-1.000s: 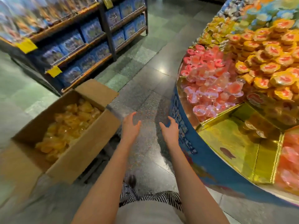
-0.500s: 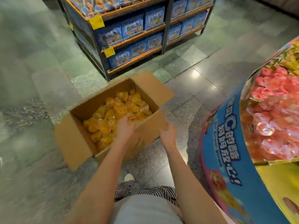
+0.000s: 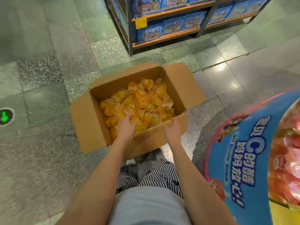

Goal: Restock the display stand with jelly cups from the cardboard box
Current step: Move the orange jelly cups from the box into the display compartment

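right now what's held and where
Right hand seems to grip the cardboard box at its near rim; left hand lies among the jelly cups, grip unclear.

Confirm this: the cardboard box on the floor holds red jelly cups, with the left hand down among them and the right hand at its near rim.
Wrong colour: the head view shows orange-yellow jelly cups in the cardboard box, not red. The left hand is among them, the right hand at its near rim.
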